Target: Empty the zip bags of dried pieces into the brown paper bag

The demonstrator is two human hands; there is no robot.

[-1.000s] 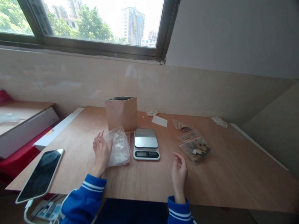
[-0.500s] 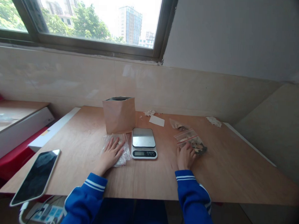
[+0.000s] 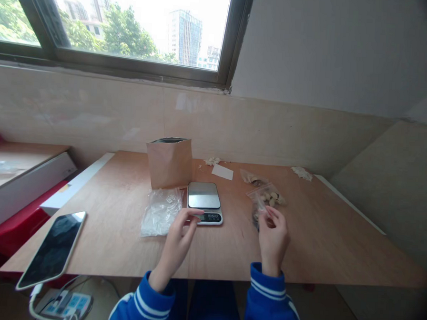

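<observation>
My right hand pinches the top of a small clear zip bag with dark contents, lifted at the right of the table. Behind it lie another zip bag with pale pieces and a further bag with brownish bits. My left hand is open, thumb and forefinger apart, over the front left corner of a digital kitchen scale. It holds nothing and partly hides the display. Left of the scale lies a pile of clear plastic bags. Behind them a brown paper pouch stands upright with its top open.
A white card and crumpled white scraps lie near the wall, with more scraps at the back right. A tablet with a cable overhangs the front left edge. Below is a power strip.
My left hand has lifted off the plastic bags and moved right to the scale. My right hand has picked up the bag with dark contents and drawn it nearer.
</observation>
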